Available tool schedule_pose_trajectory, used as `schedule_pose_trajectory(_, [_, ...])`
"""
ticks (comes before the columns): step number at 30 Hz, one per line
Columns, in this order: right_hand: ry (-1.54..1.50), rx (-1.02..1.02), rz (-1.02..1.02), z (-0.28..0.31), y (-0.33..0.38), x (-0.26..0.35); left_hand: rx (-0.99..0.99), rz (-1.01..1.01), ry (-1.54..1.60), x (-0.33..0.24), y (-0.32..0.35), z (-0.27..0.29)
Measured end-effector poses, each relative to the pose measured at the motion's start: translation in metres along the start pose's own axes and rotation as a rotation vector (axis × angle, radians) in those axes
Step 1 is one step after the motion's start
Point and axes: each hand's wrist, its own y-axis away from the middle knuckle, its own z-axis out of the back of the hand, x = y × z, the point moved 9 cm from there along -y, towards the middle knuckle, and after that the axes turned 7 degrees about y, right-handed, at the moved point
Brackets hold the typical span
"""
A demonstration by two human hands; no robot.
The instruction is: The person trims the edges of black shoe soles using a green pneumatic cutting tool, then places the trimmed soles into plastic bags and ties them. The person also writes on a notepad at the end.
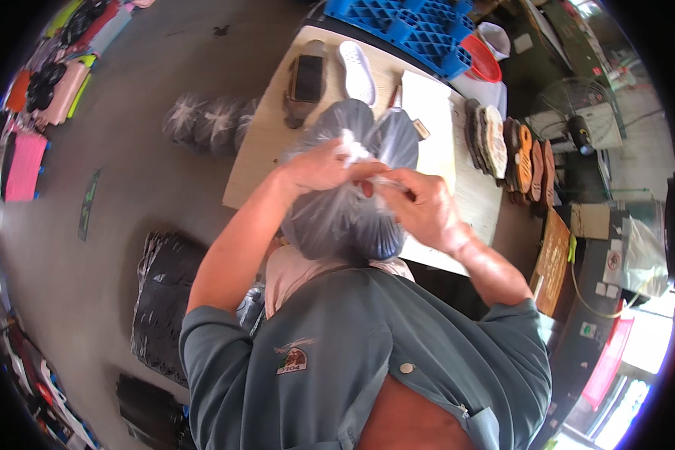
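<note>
A clear plastic bag [322,221] full of dark, rounded pieces rests at the near edge of the table, close against my body. Its gathered, twisted neck is between my two hands. My left hand [324,166] is closed on the bag's neck, with a white tuft of plastic sticking up past the fingers. Close beside it, my right hand [421,201] pinches another part of the gathered plastic. The fingertips of both hands nearly meet over the middle of the bag. What the dark pieces are, I cannot tell through the film.
On the wooden table [266,161] lie a white shoe sole [358,73], a dark phone-like device [306,79] and white paper [426,101]. Several soles [525,150] stand at the right edge. Tied bags [202,120] and black stacks [169,300] sit on the floor left. A blue plastic pallet [401,22] is behind.
</note>
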Motion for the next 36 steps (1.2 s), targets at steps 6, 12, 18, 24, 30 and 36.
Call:
schedule_pose_trajectory(6, [0.062, -0.106, 0.213, -0.024, 0.017, 0.03, 0.061, 0.05, 0.067, 0.001, 0.005, 0.006])
schedule_pose_trajectory(12, [0.004, -0.054, 0.176, 0.019, -0.015, -0.007, 0.044, -0.015, 0.08, 0.001, 0.006, -0.004])
schedule_pose_trajectory(18, [0.167, 0.278, 0.096, -0.019, -0.061, -0.044, -0.208, -0.486, -0.851, -0.032, 0.027, -0.029])
schedule_pose_trajectory(24, [-0.159, 0.594, 0.012, -0.025, -0.073, -0.045, -0.51, -0.696, -1.016, -0.03, 0.037, -0.04])
schedule_pose_trajectory(30, [-0.172, 0.519, 0.204, -0.026, -0.076, -0.031, -0.674, -0.707, -0.903, -0.035, 0.053, -0.029])
schedule_pose_trajectory(36, [0.067, 0.48, 0.335, -0.015, -0.071, -0.014, -0.46, -0.582, -0.707, -0.039, 0.043, -0.019])
